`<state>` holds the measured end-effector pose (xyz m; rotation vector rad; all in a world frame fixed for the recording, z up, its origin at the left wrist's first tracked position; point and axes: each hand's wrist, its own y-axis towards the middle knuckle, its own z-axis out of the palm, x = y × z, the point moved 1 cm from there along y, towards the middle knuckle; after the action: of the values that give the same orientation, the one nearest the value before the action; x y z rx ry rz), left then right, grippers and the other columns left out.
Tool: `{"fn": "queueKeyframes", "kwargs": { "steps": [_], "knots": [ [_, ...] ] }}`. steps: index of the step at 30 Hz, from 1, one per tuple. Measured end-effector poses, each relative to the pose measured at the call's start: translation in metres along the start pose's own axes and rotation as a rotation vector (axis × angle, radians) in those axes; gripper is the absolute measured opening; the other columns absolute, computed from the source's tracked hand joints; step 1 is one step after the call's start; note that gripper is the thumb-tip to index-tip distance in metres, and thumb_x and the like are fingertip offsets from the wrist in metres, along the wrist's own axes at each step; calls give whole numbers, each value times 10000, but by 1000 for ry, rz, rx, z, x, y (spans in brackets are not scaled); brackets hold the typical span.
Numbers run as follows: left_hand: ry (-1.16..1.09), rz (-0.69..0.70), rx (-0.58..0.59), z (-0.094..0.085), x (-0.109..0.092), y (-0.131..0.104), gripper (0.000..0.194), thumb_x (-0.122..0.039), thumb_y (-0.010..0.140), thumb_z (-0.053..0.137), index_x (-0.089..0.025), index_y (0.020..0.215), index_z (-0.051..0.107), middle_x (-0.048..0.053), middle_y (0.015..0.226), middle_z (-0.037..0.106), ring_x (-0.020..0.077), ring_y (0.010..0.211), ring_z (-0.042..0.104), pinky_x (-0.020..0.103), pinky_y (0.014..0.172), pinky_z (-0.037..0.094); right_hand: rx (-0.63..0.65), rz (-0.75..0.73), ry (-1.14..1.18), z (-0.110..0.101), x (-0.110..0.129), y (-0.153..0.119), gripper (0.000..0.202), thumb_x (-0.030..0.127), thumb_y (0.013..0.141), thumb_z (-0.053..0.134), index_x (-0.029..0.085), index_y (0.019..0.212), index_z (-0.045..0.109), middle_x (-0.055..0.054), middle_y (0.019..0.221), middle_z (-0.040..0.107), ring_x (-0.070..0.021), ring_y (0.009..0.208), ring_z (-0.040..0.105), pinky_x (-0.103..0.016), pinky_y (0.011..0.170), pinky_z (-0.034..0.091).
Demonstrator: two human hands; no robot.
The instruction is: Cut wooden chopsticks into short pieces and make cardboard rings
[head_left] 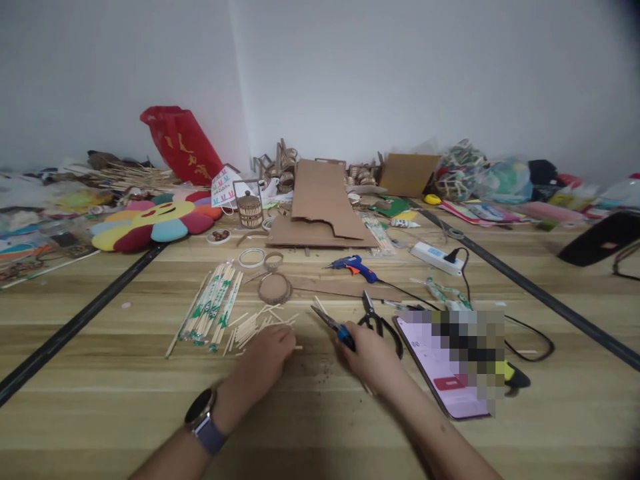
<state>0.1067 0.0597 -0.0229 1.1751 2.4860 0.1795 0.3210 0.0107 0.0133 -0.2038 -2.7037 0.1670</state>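
Note:
My left hand (267, 357) is closed, and the pale end of a short wooden stick (299, 347) shows at its fingertips. Just beyond it lies a loose heap of cut wooden sticks (247, 328). My right hand (371, 357) grips a pair of pliers (327, 320) with blue-and-black handles, the jaws pointing away to the upper left. Black-handled scissors (374, 313) lie right behind that hand. Dark crumbs (323, 373) are scattered on the table between my hands. Wrapped chopsticks (213, 303) lie left of the heap, and a ring-shaped cardboard piece (275, 289) sits behind it.
A blue glue gun (354, 267) lies mid-table, its cable running right toward a white power strip (435, 258). At right is a phone (440, 373), partly blurred. Cardboard sheets (320, 200), a small wooden bucket (249, 210) and a flower cushion (160, 220) stand farther back.

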Motion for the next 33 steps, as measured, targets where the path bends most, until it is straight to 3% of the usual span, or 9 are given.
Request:
{"fn": "queueKeyframes", "kwargs": {
  "steps": [6,10,12,16,20,24,27,30,33],
  "knots": [
    [-33,-194,-140,-15,-6,-4,191,-285,922,443,-200,773,527,57,764,613,233,751,571,360,681,458,-33,1,27,2,1,0,96,230,864,547,162,855,613,-140,875,712,-248,772,625,-285,605,279],
    [-309,-257,-260,-21,-20,-9,336,-320,974,284,-214,774,531,47,743,602,206,719,564,338,706,445,-63,-17,126,-6,-2,2,152,272,898,489,177,842,592,-71,835,686,-195,756,591,-263,630,338],
    [-463,-313,-261,-23,-26,-9,371,-346,980,277,-210,774,554,54,768,618,206,758,578,334,741,445,-64,-56,327,-9,-1,1,193,338,902,489,185,841,590,-35,802,656,-173,737,573,-252,642,371],
    [-771,-394,-115,-22,-38,-8,376,-447,955,377,-186,891,640,76,894,685,225,882,617,329,809,447,-21,-79,1055,-4,7,-6,378,541,776,648,178,867,596,1,700,578,-147,627,515,-257,601,392],
    [-1086,-456,119,-11,-50,-9,428,-530,928,421,-175,997,649,77,910,742,226,864,652,320,764,457,-14,-37,1336,7,17,-12,483,568,649,779,178,860,588,12,688,563,-132,622,499,-251,600,393],
    [-1253,-469,242,-3,-60,-10,469,-585,900,448,-170,1038,616,97,958,765,229,887,664,324,755,450,-35,-33,1354,14,22,-16,478,564,653,779,185,862,579,19,691,566,-133,631,501,-247,591,398],
    [-1311,-470,277,-4,-64,-10,452,-614,879,463,-179,897,585,95,880,770,216,811,668,312,712,440,-67,-81,1258,14,23,-17,431,555,694,746,184,846,587,24,692,559,-135,644,501,-254,618,409],
    [-1332,-441,254,-9,-63,-9,414,-597,874,493,-196,783,548,62,779,758,191,748,651,300,710,430,-118,-134,1144,14,23,-17,384,530,734,707,186,862,597,18,715,565,-150,676,526,-273,660,435],
    [-1402,-532,139,-11,-55,-9,398,-590,849,548,-196,793,573,33,748,734,179,736,630,291,705,436,-132,-178,1025,15,23,-17,400,483,738,702,187,986,597,9,750,592,-168,694,556,-289,667,451]
  ]
}}
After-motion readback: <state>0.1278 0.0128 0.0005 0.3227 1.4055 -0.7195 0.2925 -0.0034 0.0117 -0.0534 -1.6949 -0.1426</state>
